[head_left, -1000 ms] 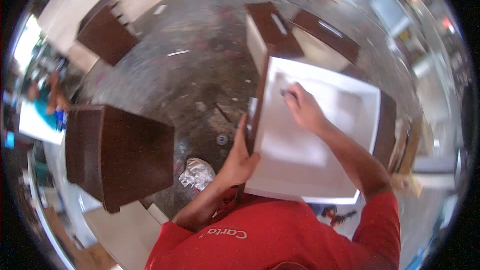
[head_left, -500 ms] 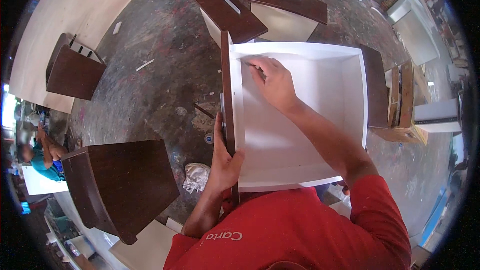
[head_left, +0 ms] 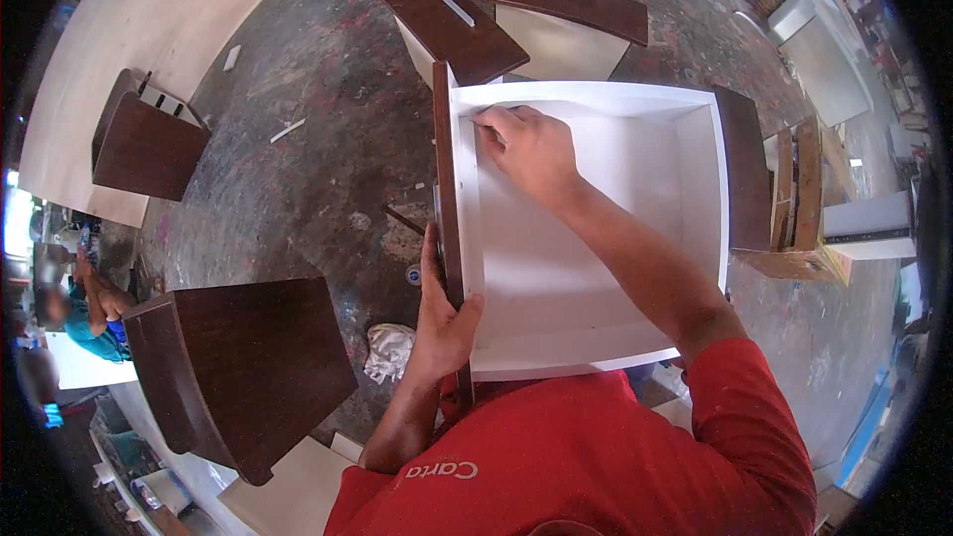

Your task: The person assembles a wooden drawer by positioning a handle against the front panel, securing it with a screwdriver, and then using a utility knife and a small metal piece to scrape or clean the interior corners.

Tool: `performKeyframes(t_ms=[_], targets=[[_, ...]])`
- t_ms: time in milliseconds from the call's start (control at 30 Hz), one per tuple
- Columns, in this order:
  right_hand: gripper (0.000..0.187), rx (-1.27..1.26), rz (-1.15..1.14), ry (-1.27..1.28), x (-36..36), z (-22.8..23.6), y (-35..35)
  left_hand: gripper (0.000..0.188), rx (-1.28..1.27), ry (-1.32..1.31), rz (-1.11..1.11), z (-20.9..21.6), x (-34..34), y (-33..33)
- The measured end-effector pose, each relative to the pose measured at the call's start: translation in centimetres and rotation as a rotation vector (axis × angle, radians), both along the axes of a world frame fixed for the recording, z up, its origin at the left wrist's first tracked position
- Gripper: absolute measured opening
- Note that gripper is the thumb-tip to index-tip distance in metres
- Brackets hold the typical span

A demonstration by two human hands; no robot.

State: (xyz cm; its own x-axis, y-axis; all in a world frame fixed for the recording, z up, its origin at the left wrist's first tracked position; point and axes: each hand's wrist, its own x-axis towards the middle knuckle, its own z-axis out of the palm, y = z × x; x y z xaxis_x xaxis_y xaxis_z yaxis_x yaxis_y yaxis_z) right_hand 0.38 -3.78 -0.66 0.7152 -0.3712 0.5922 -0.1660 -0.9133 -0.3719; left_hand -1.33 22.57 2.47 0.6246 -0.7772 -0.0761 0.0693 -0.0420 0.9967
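Note:
A white drawer box [head_left: 586, 288] with a dark brown front panel [head_left: 447, 159] is before me, its open side toward me. My left hand [head_left: 447, 333] grips the front panel's lower part, fingers along the outer face and thumb over the inner edge. Inside the box, my right hand [head_left: 533, 147] is pinched against the inner side of the front, close to the far corner. Its fingertips hide whatever they hold. Part of a metal handle [head_left: 437, 206] shows on the panel's outer face, just beyond my left fingers.
Two brown-fronted drawers [head_left: 455, 25] with metal handles lie on the floor beyond. A dark brown cabinet piece [head_left: 253, 367] stands at left, near a crumpled white cloth [head_left: 389, 351]. Wooden crate-like framing [head_left: 794, 203] is at right. A person in teal [head_left: 94, 328] sits far left.
My right hand has shifted slightly left, its fingertips now up against the inside of the front panel. The drawer has moved a touch left in view; my left hand keeps its grip.

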Motion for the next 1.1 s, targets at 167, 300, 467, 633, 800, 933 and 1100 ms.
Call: performKeyframes(t_ms=[167,300,467,633,800,933,1100], targets=[[0.018,-0.021,0.005,0.05,-0.3,0.4,-0.1,0.095,0.008,0.05,0.001,0.1,-0.1,0.1],[0.013,-0.033,0.068,0.048,-0.9,0.9,-0.1,0.095,0.033,-0.002,-0.002,0.0,0.0,0.1],[0.01,-0.06,0.115,0.111,-2.1,0.6,0.3,0.096,0.037,-0.045,-0.01,0.2,0.0,-0.1],[0.019,-0.014,0.198,0.115,-3.3,0.6,1.0,0.1,0.0,0.065,0.005,0.7,0.0,-0.2],[0.021,-0.015,0.231,0.154,-5.1,0.8,2.2,0.103,0.008,0.031,0.01,0.6,-0.1,-0.2],[0.02,0.006,0.322,0.139,-6.1,1.2,2.9,0.103,0.035,0.005,0.009,1.0,-0.1,-0.3],[0.017,0.029,0.393,0.136,-7.7,1.0,4.1,0.104,0.069,-0.013,0.006,0.7,-0.2,0.0]])
